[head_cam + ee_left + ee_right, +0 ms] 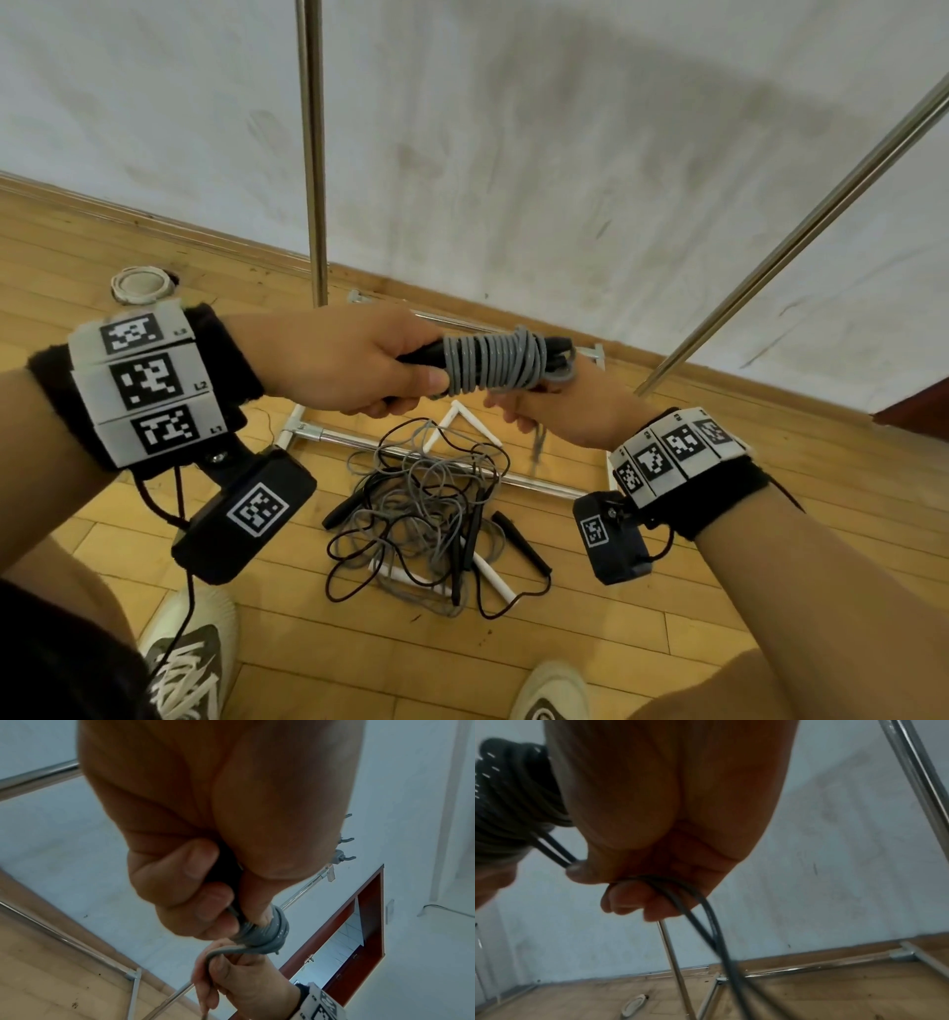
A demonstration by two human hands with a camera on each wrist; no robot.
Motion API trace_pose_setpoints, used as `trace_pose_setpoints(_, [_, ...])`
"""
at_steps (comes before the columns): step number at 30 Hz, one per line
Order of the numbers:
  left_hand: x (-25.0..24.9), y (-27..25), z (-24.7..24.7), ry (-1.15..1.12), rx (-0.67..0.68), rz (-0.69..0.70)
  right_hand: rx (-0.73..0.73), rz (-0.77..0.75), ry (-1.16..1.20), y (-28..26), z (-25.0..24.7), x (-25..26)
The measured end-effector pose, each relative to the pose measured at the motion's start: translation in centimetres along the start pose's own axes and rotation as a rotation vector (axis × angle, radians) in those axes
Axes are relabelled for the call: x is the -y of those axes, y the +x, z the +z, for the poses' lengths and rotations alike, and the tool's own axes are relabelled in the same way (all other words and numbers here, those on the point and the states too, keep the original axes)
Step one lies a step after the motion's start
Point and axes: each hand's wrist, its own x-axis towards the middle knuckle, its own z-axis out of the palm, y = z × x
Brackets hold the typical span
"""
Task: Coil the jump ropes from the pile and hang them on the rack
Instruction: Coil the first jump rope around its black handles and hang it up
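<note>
A grey jump rope [493, 362] is wound in tight turns round its black handles [557, 347], held level in front of me. My left hand [349, 360] grips the handles at their left end, thumb against the coil [267, 931]. My right hand [544, 406] sits under the coil's right end and holds a doubled loop of the grey cord [706, 914] in its curled fingers; the loop trails down from the fist. A tangled pile of grey and black ropes [426, 509] with black and white handles lies on the floor below. The rack's steel bar [801, 231] slants up at right.
The rack's upright pole [314, 154] stands ahead, and its base rails [441, 457] lie on the wooden floor by the white wall. A round white fitting [141, 283] sits on the floor at left. My shoes [190, 663] are at the bottom edge.
</note>
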Motion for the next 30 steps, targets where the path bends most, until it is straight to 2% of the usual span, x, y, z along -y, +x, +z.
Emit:
trace_pose_setpoints(2, [0.0, 0.0, 0.3, 0.013, 0.045, 0.007, 0.005, 0.035, -0.086, 0.0, -0.6, -0.6])
trace_pose_setpoints(5, [0.0, 0.4, 1.0, 0.116, 0.084, 0.008, -0.013, -0.025, -0.433, 0.1, -1.5, -1.5])
trace_pose_setpoints(9, [0.4, 1.1, 2.1, 0.28, 0.13, -0.049, -0.079, -0.022, -0.303, 0.2, -1.4, -0.9])
trace_pose_setpoints(12, [0.6, 1.9, 3.0, 0.474, 0.124, -0.097, -0.108, -0.012, -0.298, 0.3, -1.5, -0.4])
trace_pose_setpoints(15, [0.9, 2.5, 3.4, 0.515, 0.099, -0.147, -0.141, 0.008, -0.266, 0.1, -1.6, 0.5])
trace_pose_setpoints(18, [1.3, 3.2, 3.1, 0.492, 0.01, -0.175, -0.175, 0.039, -0.172, 0.0, -1.6, 1.7])
trace_pose_setpoints(21, [1.6, 3.7, 2.6, 0.458, -0.136, -0.196, -0.2, 0.064, 0.053, -0.2, -1.8, 2.8])
trace_pose_setpoints(24, [1.6, 3.8, 2.0, 0.374, -0.248, -0.178, -0.275, 0.0, 0.11, -0.4, -1.7, 3.3])
trace_pose_setpoints(30, [0.8, 3.6, 0.7, 0.056, -0.427, -0.109, -0.472, -0.094, 0.266, -0.2, -0.9, 3.6])
